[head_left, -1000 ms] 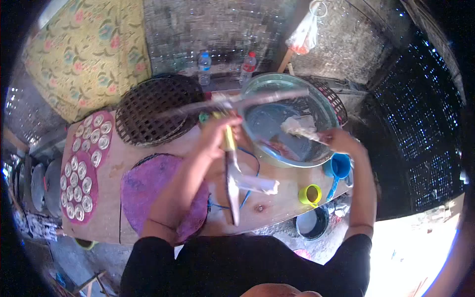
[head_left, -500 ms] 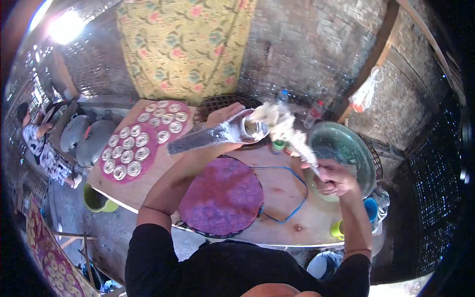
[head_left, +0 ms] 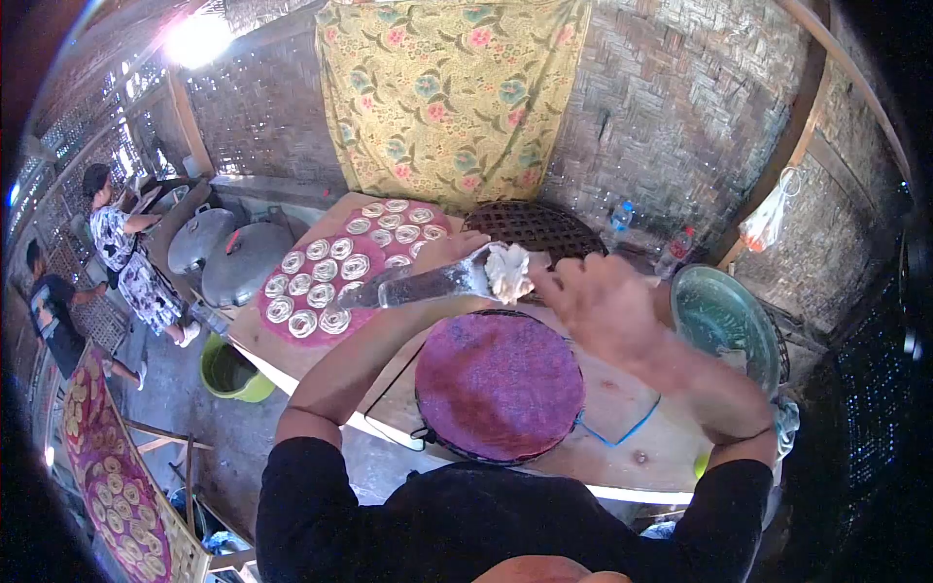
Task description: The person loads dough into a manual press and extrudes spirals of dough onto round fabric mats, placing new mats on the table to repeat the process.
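My left hand [head_left: 449, 251] is wrapped round a dough press [head_left: 413, 287], a tube with a long flat handle dusted white, held above the table. Pale sticky dough [head_left: 508, 272] is heaped at the tube's mouth. Close against that dough is my right hand [head_left: 598, 301], blurred, with its fingers bent; whatever it grips is hidden. Below both hands lies a round tray covered with purple cloth [head_left: 501, 384], with nothing on the cloth. To the left, pale dough coils [head_left: 321, 272] sit in several rings on other purple cloths.
A green basin [head_left: 724, 311] stands at the right, with two bottles [head_left: 673, 251] behind it. A dark woven tray [head_left: 535, 228] leans at the back. Large lidded pots [head_left: 248, 262] and two people [head_left: 126, 233] are at the far left. A green bucket [head_left: 233, 374] stands on the floor.
My right hand has moved left, bringing dough from a dough-coated stick to the tube's mouth. The stick is now out of sight. The view has shifted left, showing a second person.
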`<state>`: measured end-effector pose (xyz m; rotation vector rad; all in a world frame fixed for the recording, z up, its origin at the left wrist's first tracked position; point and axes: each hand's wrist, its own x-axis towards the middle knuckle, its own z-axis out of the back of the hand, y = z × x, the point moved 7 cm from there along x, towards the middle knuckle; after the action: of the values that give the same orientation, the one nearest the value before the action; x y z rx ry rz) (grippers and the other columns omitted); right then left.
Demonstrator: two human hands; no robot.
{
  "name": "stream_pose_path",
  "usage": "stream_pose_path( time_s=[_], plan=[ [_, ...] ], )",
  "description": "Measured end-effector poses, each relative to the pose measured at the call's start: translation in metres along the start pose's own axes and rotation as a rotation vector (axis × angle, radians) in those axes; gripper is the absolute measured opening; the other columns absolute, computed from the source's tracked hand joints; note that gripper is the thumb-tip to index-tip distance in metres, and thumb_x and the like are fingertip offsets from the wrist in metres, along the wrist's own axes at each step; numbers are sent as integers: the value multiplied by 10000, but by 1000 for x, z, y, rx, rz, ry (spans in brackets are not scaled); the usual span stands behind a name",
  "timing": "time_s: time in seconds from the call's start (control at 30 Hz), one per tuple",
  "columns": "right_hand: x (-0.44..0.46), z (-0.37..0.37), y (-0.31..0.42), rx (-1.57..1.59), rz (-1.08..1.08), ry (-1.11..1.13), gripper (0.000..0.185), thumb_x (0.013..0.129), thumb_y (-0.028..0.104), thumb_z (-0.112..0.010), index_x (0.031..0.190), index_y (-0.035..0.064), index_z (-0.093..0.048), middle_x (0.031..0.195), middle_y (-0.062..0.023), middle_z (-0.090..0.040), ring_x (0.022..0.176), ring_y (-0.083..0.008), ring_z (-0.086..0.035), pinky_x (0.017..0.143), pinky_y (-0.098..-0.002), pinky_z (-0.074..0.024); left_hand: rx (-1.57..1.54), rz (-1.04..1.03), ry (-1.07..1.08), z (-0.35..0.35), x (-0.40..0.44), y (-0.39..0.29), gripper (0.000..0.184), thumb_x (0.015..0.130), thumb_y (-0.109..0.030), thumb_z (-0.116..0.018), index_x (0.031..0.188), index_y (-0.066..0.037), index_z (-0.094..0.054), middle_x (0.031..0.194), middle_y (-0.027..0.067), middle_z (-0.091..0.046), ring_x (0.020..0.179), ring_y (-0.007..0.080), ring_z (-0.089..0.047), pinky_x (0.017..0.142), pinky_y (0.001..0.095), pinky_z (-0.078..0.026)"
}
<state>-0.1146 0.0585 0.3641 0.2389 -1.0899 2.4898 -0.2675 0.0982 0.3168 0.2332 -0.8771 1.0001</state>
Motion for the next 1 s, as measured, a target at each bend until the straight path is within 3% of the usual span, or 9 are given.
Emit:
stream_pose_path(
  time_s=[0.1,0.17,0.27,0.4,0.5,0.6,0.67,0.8,1.0],
  plan=[
    [-1,-21,31,26,31,7,474,756,171,-520,1224,101,-487,734,-2,-471,660,-142,-503,563,-285,-397,-57,47,29,4,-23,15,381,621,-362,-688,863,-106,-546,763,105,-553,702,336,-586,582,425,-457],
    [-6,-21,40,68,76,-62,393,753,181,-517,1127,60,-517,791,-25,-482,688,-143,-492,565,-284,-405,-80,70,37,8,-31,25,374,630,-360,-682,869,-106,-547,765,106,-552,705,337,-585,583,424,-456],
    [-7,-21,37,87,37,-16,532,730,179,-512,1250,71,-472,773,-13,-452,709,-141,-474,597,-266,-395,-103,91,48,15,-35,36,364,643,-357,-673,877,-107,-549,766,109,-551,709,338,-584,586,424,-454],
    [-11,-22,28,46,11,-11,522,718,190,-510,1226,73,-500,766,-5,-444,694,-144,-469,601,-273,-401,-126,92,39,15,-28,43,351,661,-353,-660,887,-107,-552,769,112,-550,715,339,-582,589,423,-452],
    [-8,-12,10,24,-19,-3,464,733,184,-555,1189,95,-533,771,-14,-457,710,-166,-487,600,-303,-404,-123,77,13,14,-16,42,342,674,-350,-651,895,-108,-554,770,114,-548,719,341,-581,592,422,-450],
    [-1,-2,-20,323,-213,20,389,724,159,-642,1105,105,-584,827,-38,-508,773,-212,-521,667,-350,-414,-14,35,-57,8,2,43,302,705,-325,-627,890,-100,-548,766,118,-538,720,339,-576,589,426,-444],
    [3,24,-34,505,-222,-292,283,696,156,-691,967,101,-631,868,-56,-534,861,-230,-536,769,-370,-404,117,7,-80,4,10,37,224,749,-272,-583,846,-78,-525,744,119,-513,711,328,-567,582,437,-433],
    [16,24,-41,541,-245,-482,116,678,105,-689,788,95,-652,915,-38,-549,912,-240,-515,829,-384,-366,62,13,-86,-3,26,16,224,740,-285,-593,828,-92,-523,744,98,-521,705,308,-575,579,435,-435],
    [25,10,-40,483,-186,-451,139,661,103,-692,795,103,-654,939,-38,-555,950,-238,-505,864,-392,-341,65,-12,-80,-19,34,11,202,747,-286,-575,807,-102,-520,733,82,-523,689,288,-584,558,426,-438]
  ],
)
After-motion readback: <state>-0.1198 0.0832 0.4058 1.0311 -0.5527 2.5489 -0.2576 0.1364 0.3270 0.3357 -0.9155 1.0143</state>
